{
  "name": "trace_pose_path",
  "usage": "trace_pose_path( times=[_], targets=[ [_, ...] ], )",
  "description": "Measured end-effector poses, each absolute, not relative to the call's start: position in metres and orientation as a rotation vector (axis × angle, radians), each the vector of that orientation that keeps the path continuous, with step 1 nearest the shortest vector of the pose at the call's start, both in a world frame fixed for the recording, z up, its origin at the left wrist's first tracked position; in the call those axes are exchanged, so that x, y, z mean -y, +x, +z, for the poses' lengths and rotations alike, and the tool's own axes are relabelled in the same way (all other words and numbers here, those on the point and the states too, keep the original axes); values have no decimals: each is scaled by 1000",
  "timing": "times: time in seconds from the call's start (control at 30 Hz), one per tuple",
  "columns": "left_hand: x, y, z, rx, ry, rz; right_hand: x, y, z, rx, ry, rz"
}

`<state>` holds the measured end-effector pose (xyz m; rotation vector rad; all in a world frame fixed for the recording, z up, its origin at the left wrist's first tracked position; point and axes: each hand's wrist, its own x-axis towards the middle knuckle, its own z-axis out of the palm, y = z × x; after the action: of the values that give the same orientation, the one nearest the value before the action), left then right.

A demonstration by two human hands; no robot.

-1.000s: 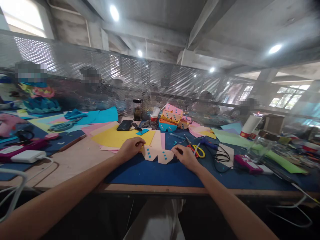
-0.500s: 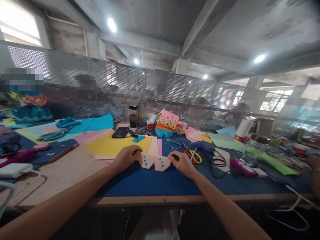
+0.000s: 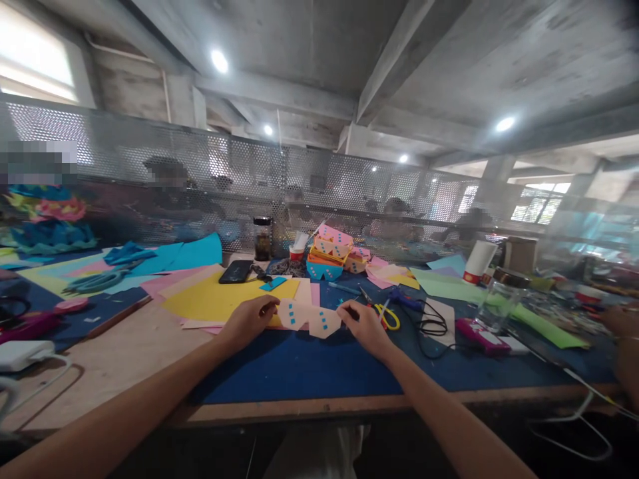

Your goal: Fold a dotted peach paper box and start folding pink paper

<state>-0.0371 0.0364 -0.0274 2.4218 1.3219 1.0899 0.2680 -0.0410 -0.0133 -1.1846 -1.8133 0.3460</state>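
Note:
Between my two hands a pale peach paper mask (image 3: 308, 318) is held up, shaped like eyeglasses with a notch at the bottom middle and small blue squares on both halves. My left hand (image 3: 254, 318) pinches its left end. At the right end, my right hand (image 3: 360, 322) closes thumb and fingers on the paper. Behind it stands a pile of similar paper masks (image 3: 330, 249) in pink, orange and blue. Yellow-handled scissors (image 3: 387, 318) lie just beyond my right hand. A yellow paper sheet (image 3: 200, 296) spreads behind my left hand.
A phone (image 3: 236, 271) and a dark-lidded bottle (image 3: 262, 238) stand behind the sheets. To the right are a blue glue gun (image 3: 405, 297) with its cord, a glass jar (image 3: 499, 303) and green paper (image 3: 549, 326). A perforated metal screen (image 3: 239, 179) runs along the back.
The mask has been turned in my fingers, its halves tilting differently and its top edge looking straighter. Both hands keep their pinch on its ends. The whole view has shifted slightly.

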Motion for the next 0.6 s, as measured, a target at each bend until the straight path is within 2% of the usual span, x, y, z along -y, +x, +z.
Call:
trace_pose_path(
  times=[0.6],
  targets=[
    [-34, -38, -23, -1288, 2403, 1059, 37, 271, -14, 1764, -1203, 287]
  ],
)
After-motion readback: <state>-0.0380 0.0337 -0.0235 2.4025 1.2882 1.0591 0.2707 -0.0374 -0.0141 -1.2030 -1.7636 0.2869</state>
